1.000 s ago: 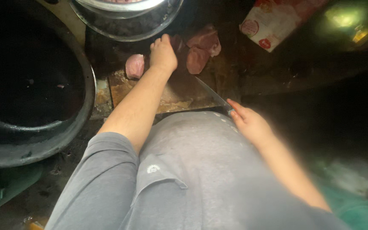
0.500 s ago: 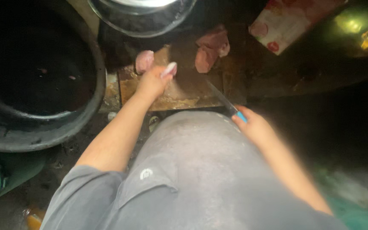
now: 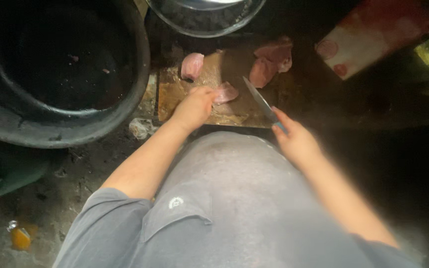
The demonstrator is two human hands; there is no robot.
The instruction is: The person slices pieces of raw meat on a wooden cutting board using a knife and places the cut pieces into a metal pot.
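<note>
Our left hand [image 3: 194, 106] pinches a pale raw meat piece [image 3: 226, 93] on the wooden cutting board [image 3: 175, 94]; it looks soft and slippery, best pinned near its edge. Our right hand [image 3: 296, 141] has fingers wrapped round a knife [image 3: 259, 99], blade beside the meat. Motion blur and dim light hide the fingertips and the handle.

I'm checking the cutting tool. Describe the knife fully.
The knife has a long, narrow, grey metal blade and a blue handle, mostly hidden in the right hand. It slants up and left over the wooden cutting board, its tip beside the pink meat piece under the left hand. Whether blade touches meat is unclear.
</note>
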